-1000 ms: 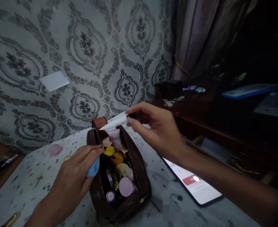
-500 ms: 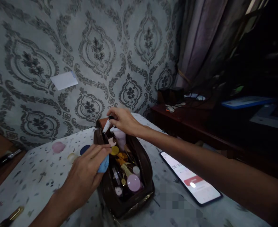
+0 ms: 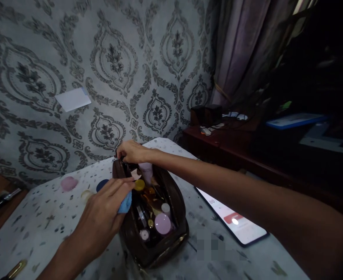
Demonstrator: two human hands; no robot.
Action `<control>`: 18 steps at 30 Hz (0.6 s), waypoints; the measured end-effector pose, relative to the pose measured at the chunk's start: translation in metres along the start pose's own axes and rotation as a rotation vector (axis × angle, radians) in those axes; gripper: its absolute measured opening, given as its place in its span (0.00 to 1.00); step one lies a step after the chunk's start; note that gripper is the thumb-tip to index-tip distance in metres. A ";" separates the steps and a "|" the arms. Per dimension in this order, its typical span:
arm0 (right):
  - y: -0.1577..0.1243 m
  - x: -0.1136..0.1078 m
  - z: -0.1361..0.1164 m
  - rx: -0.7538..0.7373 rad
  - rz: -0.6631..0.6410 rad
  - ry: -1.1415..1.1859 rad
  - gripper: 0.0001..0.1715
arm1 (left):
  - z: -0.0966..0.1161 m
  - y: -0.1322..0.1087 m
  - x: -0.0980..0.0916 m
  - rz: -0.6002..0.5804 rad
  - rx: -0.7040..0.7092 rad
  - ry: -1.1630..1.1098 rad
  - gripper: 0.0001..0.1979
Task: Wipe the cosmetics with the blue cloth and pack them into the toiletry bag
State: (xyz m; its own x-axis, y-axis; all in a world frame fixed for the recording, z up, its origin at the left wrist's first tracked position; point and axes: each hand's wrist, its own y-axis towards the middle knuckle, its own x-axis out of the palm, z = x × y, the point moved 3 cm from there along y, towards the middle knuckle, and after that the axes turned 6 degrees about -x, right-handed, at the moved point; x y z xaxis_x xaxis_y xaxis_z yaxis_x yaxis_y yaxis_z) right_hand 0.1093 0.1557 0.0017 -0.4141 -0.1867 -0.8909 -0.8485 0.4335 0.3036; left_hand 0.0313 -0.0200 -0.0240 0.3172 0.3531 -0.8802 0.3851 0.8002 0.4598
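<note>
While a white patterned worktop (image 3: 49, 241) spread across the near scene, an open brown bag (image 3: 175, 192) stood at its middle, packed with small containers. Right of the bag lay a lit phone (image 3: 238, 222), partly hidden by the right forearm. The right hand (image 3: 132, 151) was at the bag's far end, fingers curled downward; whether they gripped anything could not be told. The left hand (image 3: 101, 208) lay at the bag's left rim, fingers nearly straight and close together, holding a blue wad (image 3: 125, 203) beneath them. Inside the bag, a lilac lid (image 3: 162, 223) sat near, a yellow lid (image 3: 139, 184) farther off.
</note>
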 end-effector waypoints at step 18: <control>0.004 0.017 0.012 0.100 -0.162 0.083 0.11 | -0.002 0.000 -0.001 -0.041 0.019 0.095 0.20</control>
State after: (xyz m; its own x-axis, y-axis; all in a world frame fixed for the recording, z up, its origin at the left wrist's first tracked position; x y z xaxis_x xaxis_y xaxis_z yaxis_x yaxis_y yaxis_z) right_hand 0.1026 0.1650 -0.0162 -0.3044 -0.3313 -0.8931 -0.8710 0.4765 0.1201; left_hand 0.0295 -0.0194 -0.0237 0.2178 0.3653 -0.9051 0.4130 0.8057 0.4246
